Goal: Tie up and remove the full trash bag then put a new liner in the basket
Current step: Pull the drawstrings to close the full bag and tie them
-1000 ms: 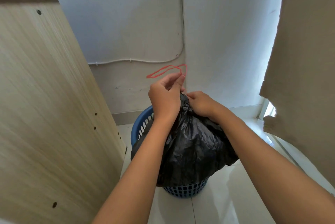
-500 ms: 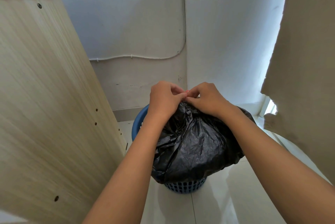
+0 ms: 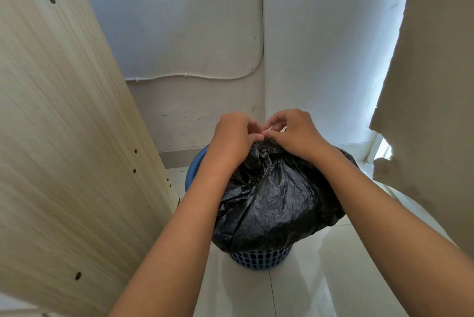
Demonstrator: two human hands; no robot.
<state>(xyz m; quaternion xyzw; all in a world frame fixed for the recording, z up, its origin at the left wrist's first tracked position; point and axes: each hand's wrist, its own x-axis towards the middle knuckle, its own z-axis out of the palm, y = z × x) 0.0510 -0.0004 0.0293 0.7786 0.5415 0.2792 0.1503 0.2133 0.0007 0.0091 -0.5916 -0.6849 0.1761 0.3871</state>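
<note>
The crinkled, glossy black trash bag (image 3: 277,196) bulges from a round blue lattice-walled plastic basket (image 3: 259,259) on smooth pale floor tiles (image 3: 320,278); left hand (image 3: 234,134) and right hand (image 3: 295,132) meet fingertip to fingertip, pinching its gathered neck beside a wood-grain panel (image 3: 64,137).

trash bag (image 3: 277,201): thin black plastic film, crinkled, with a soft shine on the folds.
basket (image 3: 259,259): blue plastic, perforated wall, smooth rim, slightly matt.
cabinet side (image 3: 64,137): pale wood-grain laminate, matt, with small dark screw holes.
floor (image 3: 320,278): light tiles, glossy, reflecting light.
wall (image 3: 192,34): painted plaster, matt, a little stained.
curtain (image 3: 436,86): beige cloth, rough weave.
</note>
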